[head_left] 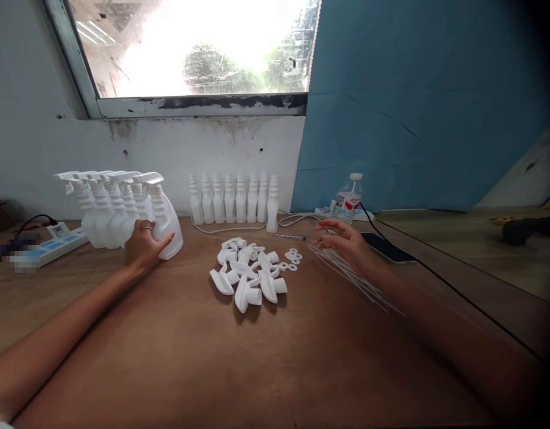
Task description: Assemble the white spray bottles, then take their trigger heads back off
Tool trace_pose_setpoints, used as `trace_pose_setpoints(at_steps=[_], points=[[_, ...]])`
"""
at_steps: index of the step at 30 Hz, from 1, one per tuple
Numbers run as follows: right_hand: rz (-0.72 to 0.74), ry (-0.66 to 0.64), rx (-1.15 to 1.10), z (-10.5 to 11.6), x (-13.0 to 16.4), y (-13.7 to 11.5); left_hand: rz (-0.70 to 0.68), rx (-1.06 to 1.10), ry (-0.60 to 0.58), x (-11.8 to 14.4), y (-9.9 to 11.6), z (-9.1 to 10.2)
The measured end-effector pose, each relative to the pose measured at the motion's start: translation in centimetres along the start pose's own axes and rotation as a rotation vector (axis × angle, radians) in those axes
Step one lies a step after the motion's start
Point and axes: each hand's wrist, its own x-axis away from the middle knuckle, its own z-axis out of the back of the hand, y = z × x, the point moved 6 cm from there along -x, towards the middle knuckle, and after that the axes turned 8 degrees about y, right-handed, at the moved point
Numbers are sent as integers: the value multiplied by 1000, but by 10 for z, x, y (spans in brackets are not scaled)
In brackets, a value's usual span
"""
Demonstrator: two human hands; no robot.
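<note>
Grasping the nearest spray bottle (167,223) at the table's (176,357) left rear, the left hand (143,247) is steadying it. Right hand (346,244) is hovering unclenched over thin tubes (346,274); lifting one singly is advisable.

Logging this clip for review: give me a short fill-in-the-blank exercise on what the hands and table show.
1. The left hand rests on a white ____ bottle.
2. The right hand hovers open over thin white ____ on the table.
3. The loose spray heads lie ____ the two hands.
4. A phone lies beside the ____ hand.

Missing words: spray; tubes; between; right
</note>
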Motion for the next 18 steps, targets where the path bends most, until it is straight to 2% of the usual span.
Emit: trace_pose_setpoints(at_steps=[6, 18], points=[[-3, -36, 63, -5, 3, 3, 18, -90, 81, -5, -10, -6], [-28, -35, 62, -1, -2, 11, 44, -77, 87, -11, -19, -15]])
